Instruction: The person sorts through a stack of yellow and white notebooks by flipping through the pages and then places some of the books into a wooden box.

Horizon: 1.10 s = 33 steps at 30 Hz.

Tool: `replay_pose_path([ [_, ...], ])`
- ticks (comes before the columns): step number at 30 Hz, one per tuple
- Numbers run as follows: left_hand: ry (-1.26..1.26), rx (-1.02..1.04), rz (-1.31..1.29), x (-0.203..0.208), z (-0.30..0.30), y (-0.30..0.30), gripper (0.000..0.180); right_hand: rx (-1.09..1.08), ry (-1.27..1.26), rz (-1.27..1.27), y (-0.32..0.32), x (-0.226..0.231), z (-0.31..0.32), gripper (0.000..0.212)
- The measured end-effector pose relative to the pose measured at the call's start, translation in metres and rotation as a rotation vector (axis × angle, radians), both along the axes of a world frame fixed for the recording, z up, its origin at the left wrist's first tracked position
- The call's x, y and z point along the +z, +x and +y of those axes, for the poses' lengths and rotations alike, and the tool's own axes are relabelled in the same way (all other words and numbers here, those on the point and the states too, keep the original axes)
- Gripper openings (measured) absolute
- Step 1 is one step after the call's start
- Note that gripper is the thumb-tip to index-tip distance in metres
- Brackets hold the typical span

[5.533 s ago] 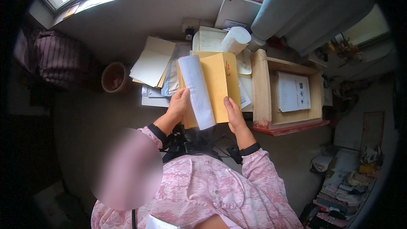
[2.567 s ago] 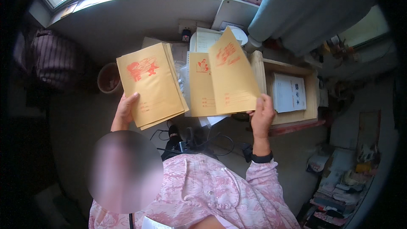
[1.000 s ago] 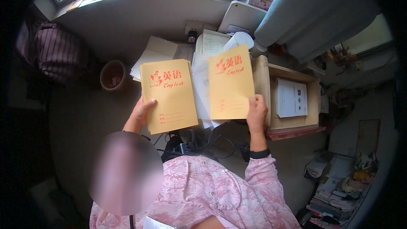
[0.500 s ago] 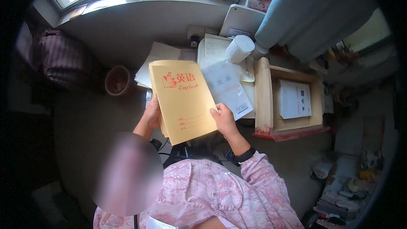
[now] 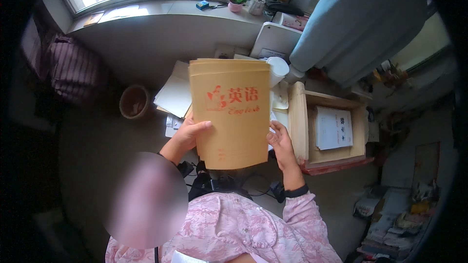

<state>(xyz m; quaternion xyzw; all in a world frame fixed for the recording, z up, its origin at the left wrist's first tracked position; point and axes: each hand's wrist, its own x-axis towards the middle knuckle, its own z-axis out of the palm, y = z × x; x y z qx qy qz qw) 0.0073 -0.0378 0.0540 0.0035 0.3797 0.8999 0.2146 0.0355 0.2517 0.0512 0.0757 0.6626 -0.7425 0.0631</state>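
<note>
A small stack of tan exercise books point(image 5: 231, 134) with red print on the top cover is held up in front of me. My left hand point(image 5: 185, 135) grips its left edge, the thumb lying on the cover and the fingers behind. At the right edge my right hand point(image 5: 281, 143) is closed on the stack, its thumb by the side of the cover. The top edges of the books are slightly uneven, with rear ones showing above the front one. Loose white papers point(image 5: 174, 90) lie on the surface behind the stack, partly hidden by it.
To the right stands a wooden drawer point(image 5: 297, 122) with white notebooks point(image 5: 334, 127) inside. Behind the books is a white canister point(image 5: 278, 69). A round bin point(image 5: 135, 102) stands on the floor at left. A blue-grey curtain point(image 5: 363, 24) hangs at upper right. Piled items point(image 5: 395, 224) lie lower right.
The stack has swung from a tilt to nearly upright and shifted right. My left thumb now shows on the cover, and my right hand has moved right and slightly lower.
</note>
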Motion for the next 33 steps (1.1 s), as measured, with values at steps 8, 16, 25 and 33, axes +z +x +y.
replay_pose_path([
  [8,-0.297,-0.07,0.24,-0.027,0.047,-0.048,0.043,-0.149,-0.019,0.238,-0.037,0.002,0.008,0.043],
  [16,-0.444,-0.002,0.271,-0.058,0.062,-0.056,0.033,-0.208,0.149,0.224,-0.052,-0.031,0.023,0.044],
  [25,-0.458,0.03,0.349,-0.061,0.068,-0.046,0.033,-0.236,1.083,0.983,-0.076,0.109,-0.009,0.042],
  [33,-0.431,0.091,0.378,-0.064,0.075,-0.043,0.033,0.281,1.123,1.066,-0.118,0.138,-0.055,0.015],
])
